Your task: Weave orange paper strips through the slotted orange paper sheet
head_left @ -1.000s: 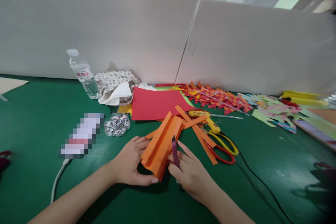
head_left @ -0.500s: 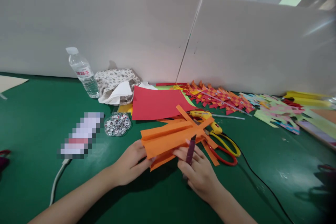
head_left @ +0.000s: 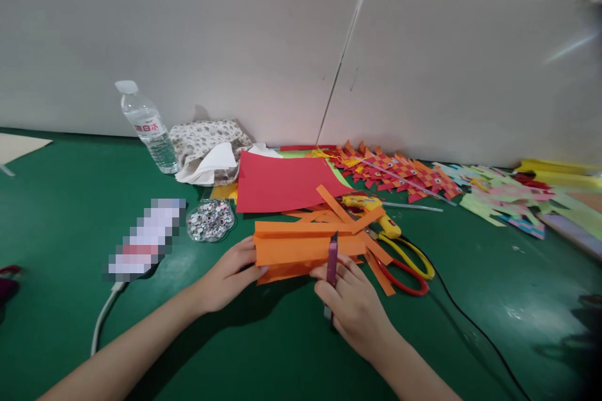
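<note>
A folded sheet of orange paper (head_left: 296, 250) is raised a little off the green table. My left hand (head_left: 232, 276) pinches its left end between thumb and fingers. Closed around a purple utility knife (head_left: 332, 263), my right hand (head_left: 355, 301) is at the paper's lower right edge, and its fingertips touch the paper. The knife's dark blade points up and away from me. Behind the paper lie loose orange strips (head_left: 332, 200), a yellow glue gun (head_left: 376, 210) and scissors (head_left: 411, 285) with red and yellow handles.
Red paper (head_left: 286, 185) lies farther back, beside a tissue pouch (head_left: 211, 144) and a water bottle (head_left: 150, 128). A clear box of googly eyes (head_left: 211, 220) and a phone (head_left: 150, 238) on a cable are at left. Woven paper fish (head_left: 399, 172) and paper scraps (head_left: 503, 194) lie right.
The orange paper has turned to lie more level from left to right. My left hand has moved slightly up, and the knife in my right hand stands more upright.
</note>
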`<state>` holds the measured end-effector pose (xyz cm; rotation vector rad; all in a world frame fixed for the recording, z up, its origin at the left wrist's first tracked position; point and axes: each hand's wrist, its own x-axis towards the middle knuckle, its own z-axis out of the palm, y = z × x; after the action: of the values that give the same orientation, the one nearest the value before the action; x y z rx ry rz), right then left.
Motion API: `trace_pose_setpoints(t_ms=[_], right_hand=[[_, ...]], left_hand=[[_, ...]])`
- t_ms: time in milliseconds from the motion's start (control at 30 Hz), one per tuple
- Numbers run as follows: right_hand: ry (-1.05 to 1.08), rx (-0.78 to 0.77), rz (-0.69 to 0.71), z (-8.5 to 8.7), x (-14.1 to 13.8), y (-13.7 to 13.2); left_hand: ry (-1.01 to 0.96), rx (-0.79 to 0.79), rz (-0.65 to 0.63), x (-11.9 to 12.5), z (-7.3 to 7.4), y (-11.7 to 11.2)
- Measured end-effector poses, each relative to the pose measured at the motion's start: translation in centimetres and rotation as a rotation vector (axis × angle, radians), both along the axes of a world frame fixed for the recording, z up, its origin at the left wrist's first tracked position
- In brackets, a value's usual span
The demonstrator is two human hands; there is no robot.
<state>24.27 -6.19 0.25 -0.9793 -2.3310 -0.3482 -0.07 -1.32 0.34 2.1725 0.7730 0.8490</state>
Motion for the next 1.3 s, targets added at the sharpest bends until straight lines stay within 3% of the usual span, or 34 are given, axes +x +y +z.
trace_pose_setpoints(t_ms=[200,533,700,833,933,1000,1167,1300], right_hand=[[0.049,-0.09,0.009,-0.7,-0.4,-0.2],[0.163,0.019,-0.064,-0.5,-0.4,-0.1],[0.195,0.084,-0.083,-0.7,-0.3,-0.3],[0.13,0.06,-0.002,-0.6,-0.6,-0.3],[0.076,0.049,0.063,-0.8,-1.1,-0.4],[0.039,0.045,0.109,-1.1,-1.4,-0.6],[-0.068,-0.046,0.183,-1.3,-1.7,-0.6],[-0.086,-0.089,0.191,-1.0,-1.4,-0.5]], left_hand=[[0.058,-0.09,0.036,0.8,0.0,-0.9],[-0.101,-0.271,0.047,1.3,0.1,-1.4],[-0.175,-0.28,0.055,0.6,-0.4,-1.3],[-0.24,-0.154,0.093,-0.2,-0.7,-1.2],[-0.342,0.12,0.263,-0.5,-0.5,-1.2],[-0.319,0.285,0.285,-0.4,-0.3,-1.3],[0.003,0.324,0.023,0.5,-0.2,-1.5],[0.165,0.295,-0.025,0.8,-0.8,-1.2]])
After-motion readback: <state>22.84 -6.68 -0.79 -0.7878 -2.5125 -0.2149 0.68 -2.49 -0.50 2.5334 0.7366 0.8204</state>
